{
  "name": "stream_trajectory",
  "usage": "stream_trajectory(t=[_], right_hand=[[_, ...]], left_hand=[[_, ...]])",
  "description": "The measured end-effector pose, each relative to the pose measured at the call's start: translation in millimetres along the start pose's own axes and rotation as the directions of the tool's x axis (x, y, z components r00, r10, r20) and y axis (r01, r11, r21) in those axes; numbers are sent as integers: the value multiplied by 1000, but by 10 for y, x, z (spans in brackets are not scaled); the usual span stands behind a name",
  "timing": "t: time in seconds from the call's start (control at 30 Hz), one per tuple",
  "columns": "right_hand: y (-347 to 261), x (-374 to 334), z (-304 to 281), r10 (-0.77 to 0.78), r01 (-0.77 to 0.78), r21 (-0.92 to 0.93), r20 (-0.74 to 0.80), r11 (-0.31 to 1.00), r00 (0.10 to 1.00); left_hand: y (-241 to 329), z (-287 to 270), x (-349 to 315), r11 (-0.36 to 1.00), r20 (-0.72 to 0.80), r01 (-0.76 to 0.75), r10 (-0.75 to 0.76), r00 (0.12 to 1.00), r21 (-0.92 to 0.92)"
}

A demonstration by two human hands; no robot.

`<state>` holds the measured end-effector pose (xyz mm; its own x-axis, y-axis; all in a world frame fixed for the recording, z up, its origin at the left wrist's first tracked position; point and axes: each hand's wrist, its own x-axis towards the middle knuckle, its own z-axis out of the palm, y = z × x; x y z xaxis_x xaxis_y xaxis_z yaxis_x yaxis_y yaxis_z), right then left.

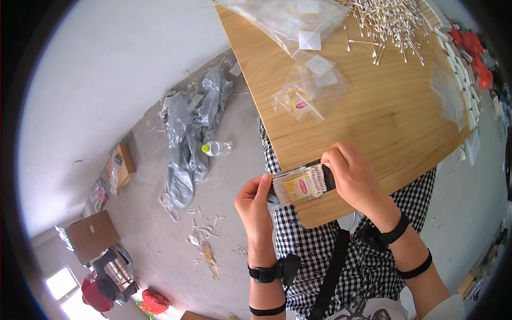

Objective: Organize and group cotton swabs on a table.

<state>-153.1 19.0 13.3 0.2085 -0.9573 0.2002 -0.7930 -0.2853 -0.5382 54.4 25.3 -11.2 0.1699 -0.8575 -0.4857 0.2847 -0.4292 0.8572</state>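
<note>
A clear flat pack of cotton swabs (pixel 321 183) with a yellow label (pixel 298 186) is held level at the table's near left corner. My left hand (pixel 253 205) pinches its left end between thumb and fingers. At the opposite end, my right hand (pixel 353 172) is closed on the upper right corner of the pack. Something dark shows along the pack's right and upper edges; I cannot tell what it is. Farther back on the table lies a clear plastic bag (pixel 333 85) with a loose yellow label card (pixel 300 104) in or under it.
Loose cotton swabs (pixel 392 24) are heaped at the table's far right. White packs (pixel 465 80) line the right edge beside a clear bag (pixel 447 93). Left on the floor are grey plastic sheeting (pixel 186 128), a bottle (pixel 216 149) and cardboard boxes (pixel 92 234). Another person (pixel 98 292) is at lower left.
</note>
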Motion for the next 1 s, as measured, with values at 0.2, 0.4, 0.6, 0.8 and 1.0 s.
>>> stream_trajectory(t=[0.2, 0.4, 0.6, 0.8, 1.0], right_hand=[[-10, 11, 30, -23, 21, -51, -22, 998, 999], [-34, 28, 43, -32, 27, -74, -63, 997, 997], [-34, 27, 62, -41, 34, -67, -109, 997, 993], [-37, 34, 67, -43, 37, -51, -128, 998, 991], [-30, 28, 75, -40, 37, -26, -110, 999, 993]], left_hand=[[15, 20, -10, 1000, -6, -10, 11, 1000, 26], [2, 34, -30, 998, -42, -58, 59, 997, 37], [2, 55, -42, 995, -64, -78, 82, 995, 62], [-8, 48, -37, 994, -77, -86, 92, 993, 70], [10, 34, -26, 994, -60, -70, 75, 995, 86]])
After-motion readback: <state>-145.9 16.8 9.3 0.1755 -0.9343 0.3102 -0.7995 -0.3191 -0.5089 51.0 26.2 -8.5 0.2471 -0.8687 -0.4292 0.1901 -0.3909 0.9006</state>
